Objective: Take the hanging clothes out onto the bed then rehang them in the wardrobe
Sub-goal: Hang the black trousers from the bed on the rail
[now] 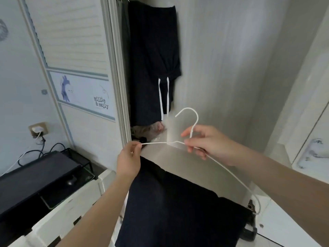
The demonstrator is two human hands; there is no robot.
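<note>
A thin white wire hanger (194, 120) is held up in front of the open wardrobe. My right hand (206, 142) pinches it at the neck below the hook. My left hand (129, 158) pinches the hanger's left end. A dark garment (170, 207) hangs down from the hanger, below my hands. Inside the wardrobe, dark trousers with white side stripes (153, 65) hang on the left side.
The wardrobe's left door (74, 56) stands open, with a sticker panel on it. The right door (313, 107) with a metal handle is open at the right. A black box (33, 177) sits on a white unit at lower left, by a wall socket with cables.
</note>
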